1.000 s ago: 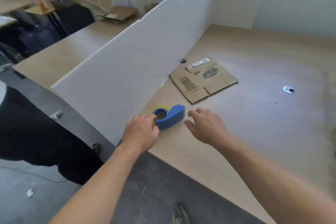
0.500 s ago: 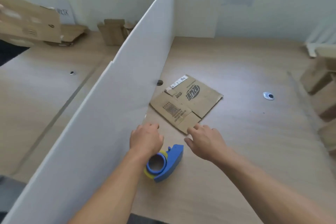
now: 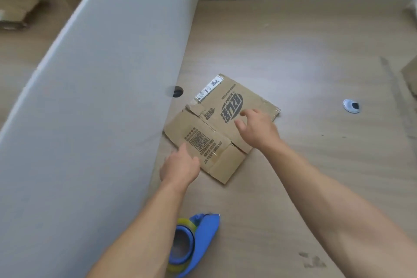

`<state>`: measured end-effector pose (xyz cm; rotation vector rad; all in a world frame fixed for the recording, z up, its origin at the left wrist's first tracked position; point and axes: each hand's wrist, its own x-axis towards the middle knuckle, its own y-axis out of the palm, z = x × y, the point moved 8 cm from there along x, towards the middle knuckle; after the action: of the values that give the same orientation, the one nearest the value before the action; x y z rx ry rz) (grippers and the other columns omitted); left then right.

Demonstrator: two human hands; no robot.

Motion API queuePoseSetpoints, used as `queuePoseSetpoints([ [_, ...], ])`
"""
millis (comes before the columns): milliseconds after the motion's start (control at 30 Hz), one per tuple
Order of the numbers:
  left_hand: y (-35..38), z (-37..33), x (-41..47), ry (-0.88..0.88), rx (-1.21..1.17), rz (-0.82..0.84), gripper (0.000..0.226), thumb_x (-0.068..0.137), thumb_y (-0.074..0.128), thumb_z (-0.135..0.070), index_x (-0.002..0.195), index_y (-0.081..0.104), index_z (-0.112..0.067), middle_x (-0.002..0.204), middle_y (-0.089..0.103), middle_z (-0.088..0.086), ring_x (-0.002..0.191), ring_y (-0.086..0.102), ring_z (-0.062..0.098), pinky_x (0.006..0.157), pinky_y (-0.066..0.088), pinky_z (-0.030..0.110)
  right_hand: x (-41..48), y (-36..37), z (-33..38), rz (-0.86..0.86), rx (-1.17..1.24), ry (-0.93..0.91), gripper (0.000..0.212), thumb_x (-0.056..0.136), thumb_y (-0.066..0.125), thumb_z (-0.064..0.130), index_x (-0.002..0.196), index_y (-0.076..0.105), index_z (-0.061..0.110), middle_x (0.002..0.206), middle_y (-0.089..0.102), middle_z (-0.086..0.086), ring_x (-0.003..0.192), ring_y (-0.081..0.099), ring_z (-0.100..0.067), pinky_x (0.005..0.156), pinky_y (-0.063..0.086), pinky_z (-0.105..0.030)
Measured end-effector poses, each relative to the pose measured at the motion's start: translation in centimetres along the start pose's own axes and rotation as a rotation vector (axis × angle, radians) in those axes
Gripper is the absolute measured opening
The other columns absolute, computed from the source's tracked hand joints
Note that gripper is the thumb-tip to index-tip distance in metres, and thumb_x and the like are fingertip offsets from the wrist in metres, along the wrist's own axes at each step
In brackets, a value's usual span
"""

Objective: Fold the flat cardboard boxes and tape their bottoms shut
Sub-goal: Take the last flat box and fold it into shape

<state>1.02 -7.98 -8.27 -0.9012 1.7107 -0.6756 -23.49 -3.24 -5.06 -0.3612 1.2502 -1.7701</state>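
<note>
Along the left edge of the table [image 3: 293, 52], just beside the white partition [image 3: 101, 97], the cardboard box [image 3: 212, 142] lies flat, printed side up. The left hand [image 3: 180, 165] is at the box's near left corner, fingers loosely extended and gripping nothing; whether they touch the cardboard cannot be told. The right hand [image 3: 257, 128] is over the box's far half, fingers spread and empty. The tape dispenser [image 3: 198, 241] lies by the table's near edge, apart from the box. The step looks like taking up the flat box. Next, both hands should probably catch opposite edges, lift, and push it square before folding the bottom flaps.
</note>
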Motion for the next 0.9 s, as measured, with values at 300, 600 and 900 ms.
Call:
queuePoseSetpoints([
  [300,1.5,0.4,4.8,-0.220,-0.599,-0.115,0.076,0.086,0.065,-0.031,0.152,0.029,-0.025,0.137,0.053,0.008,0.123,0.053,0.025,0.107,0.038,0.034,10.6,1.2,-5.5,0.024,0.013,0.293,0.058,0.091,0.047,0.048,0.144,0.032,0.030,0.155,0.028,0.000,0.148,0.008,-0.025,0.105,0.023,-0.059],
  [600,2.1,0.1,4.5,-0.162,-1.047,-0.034,0.066,0.052,0.084,-0.052,0.112,0.058,-0.050,0.123,0.060,-0.005,0.107,0.065,0.016,0.098,0.050,0.045,7.5,-2.6,-9.6,-0.018,0.343,0.400,0.063,0.084,0.059,0.061,0.139,0.041,0.037,0.140,0.039,-0.011,0.133,0.033,-0.035,0.105,0.036,-0.052],
  [900,-1.4,-6.5,-4.5,0.286,-1.191,0.178,0.090,0.070,0.082,-0.032,0.146,0.035,-0.031,0.125,0.065,0.006,0.106,0.065,0.016,0.081,0.053,0.032,-7.7,-5.6,-10.3,-0.266,0.884,0.244,0.050,0.086,0.071,0.048,0.126,0.046,0.030,0.125,0.059,0.000,0.107,0.062,-0.015,0.094,0.049,-0.038],
])
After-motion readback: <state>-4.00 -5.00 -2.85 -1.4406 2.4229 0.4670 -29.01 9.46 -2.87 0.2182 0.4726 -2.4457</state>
